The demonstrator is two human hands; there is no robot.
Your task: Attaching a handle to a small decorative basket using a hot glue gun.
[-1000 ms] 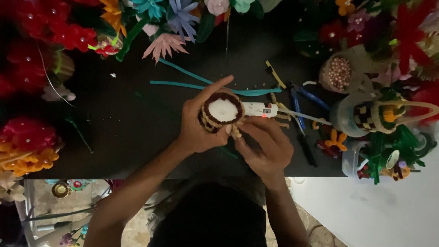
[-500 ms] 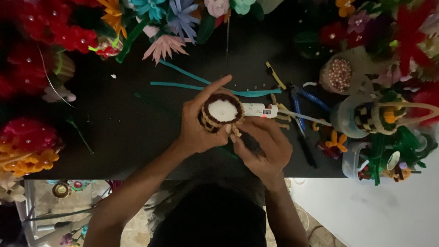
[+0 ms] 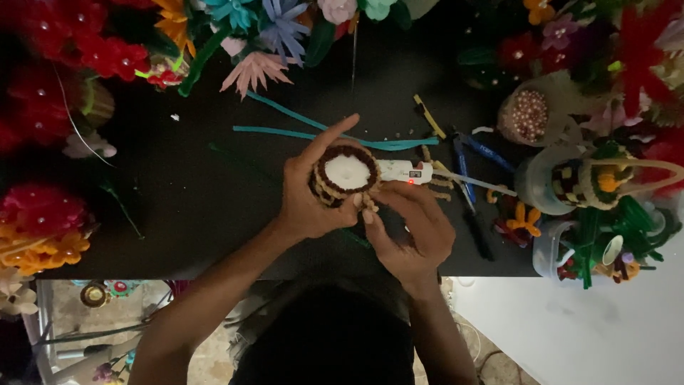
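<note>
**Fuzzy-wire cup, rim wrapped, tan band underway**

Frame centre: left hand (image 3: pixel 310 203) grips small round cup (image 3: pixel 346 173); right hand (image 3: pixel 413 232) pinches tan strand (image 3: pixel 368 207) against its side. Brown rim looks complete; lower wrap unfinished. Beyond, glue gun (image 3: pixel 402 171), teal stems (image 3: pixel 313 132) on dark worktop (image 3: pixel 192 192).

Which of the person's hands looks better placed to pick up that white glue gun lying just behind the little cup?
Probably the right hand: the glue gun lies just beyond its fingers, while the left hand is wrapped around the small round cup.
</note>
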